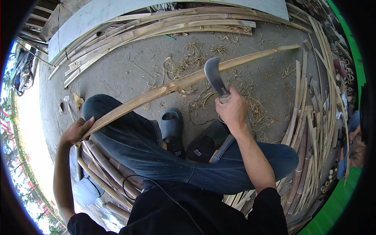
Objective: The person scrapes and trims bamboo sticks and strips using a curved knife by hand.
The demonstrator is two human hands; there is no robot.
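A long split bamboo strip (180, 83) slants from my left knee up to the far right. Its near end is gripped by my left hand (75, 131), thumb on top and fingers hidden beneath. My right hand (233, 109) is wrapped round the handle of a billhook (214, 74) with a dark, hooked blade. The blade overlaps the strip a little right of its middle; whether the two touch I cannot tell. Curly bamboo shavings (203, 94) litter the floor beneath the strip and beside my right hand.
Split bamboo lengths (164, 29) lie across the far side, below a pale board (117, 9). More strips (305, 105) are stacked on the right, near a green edge (344, 23). Bamboo poles (105, 168) and a white bag-like object (86, 191) are at my left. Another person's hand (355, 135) shows at far right.
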